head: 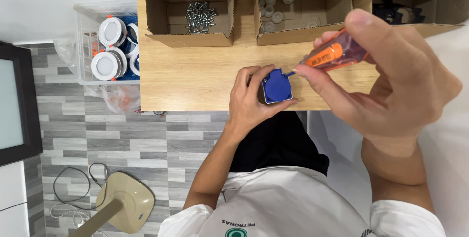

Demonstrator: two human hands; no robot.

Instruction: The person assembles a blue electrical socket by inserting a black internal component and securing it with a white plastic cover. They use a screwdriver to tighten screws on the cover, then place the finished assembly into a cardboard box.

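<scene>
Gripping blue-lidded grey socket (276,86) in left hand (251,101) | right hand (391,83) holds orange screwdriver (332,55)

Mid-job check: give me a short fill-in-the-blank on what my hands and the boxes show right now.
1. The left hand grips a small socket part whose cover is ____.
2. The right hand holds a screwdriver with a handle coloured ____.
3. The leftmost cardboard box holds a pile of metal ____.

Missing words: blue; orange; screws
</scene>
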